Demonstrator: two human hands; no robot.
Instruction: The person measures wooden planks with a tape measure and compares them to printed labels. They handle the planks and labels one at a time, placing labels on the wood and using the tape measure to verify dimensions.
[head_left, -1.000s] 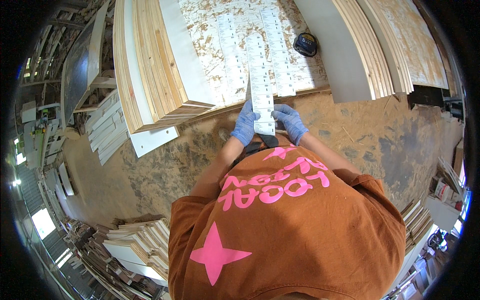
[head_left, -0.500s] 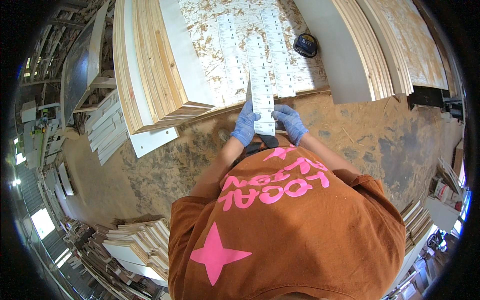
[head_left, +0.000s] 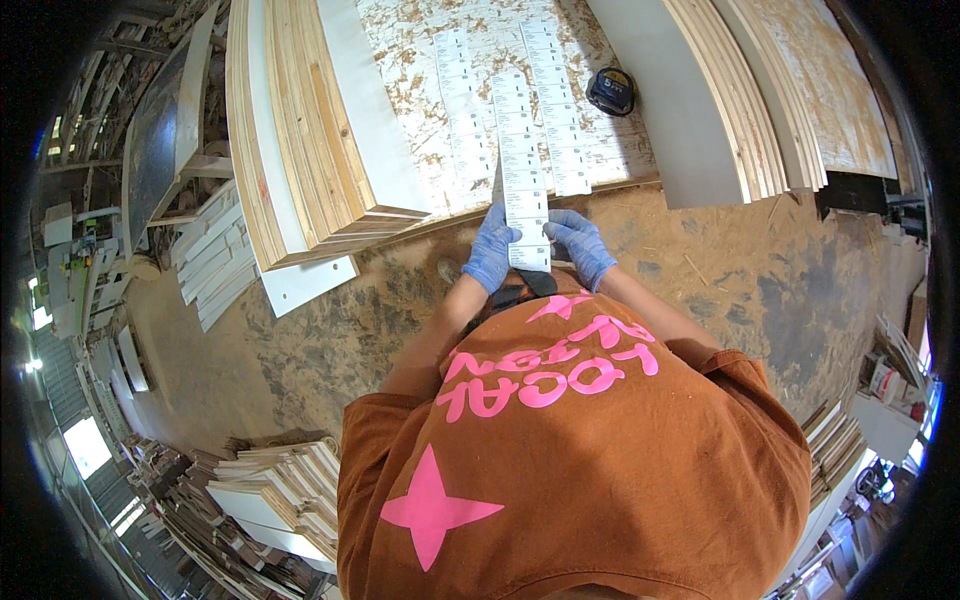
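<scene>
A long strip of white printed labels (head_left: 522, 165) runs from the worktable toward me, its near end hanging past the table's front edge. My left hand (head_left: 489, 248), in a blue glove, is closed on the strip's left side with the thumb on top. On the right side, my blue-gloved right hand (head_left: 582, 248) pinches the same strip between thumb and fingers. Two more label strips lie flat on the table, one to the left (head_left: 461, 110) and one to the right (head_left: 556, 110). A black tape measure (head_left: 611, 91) rests right of them.
The worktable (head_left: 405, 60) has a worn white top with brown scuffs. Stacked plywood panels stand at its left (head_left: 315, 120) and right (head_left: 715, 100). White offcut strips (head_left: 215, 255) lie beside the left stack. More panels (head_left: 285, 490) are piled behind me at lower left.
</scene>
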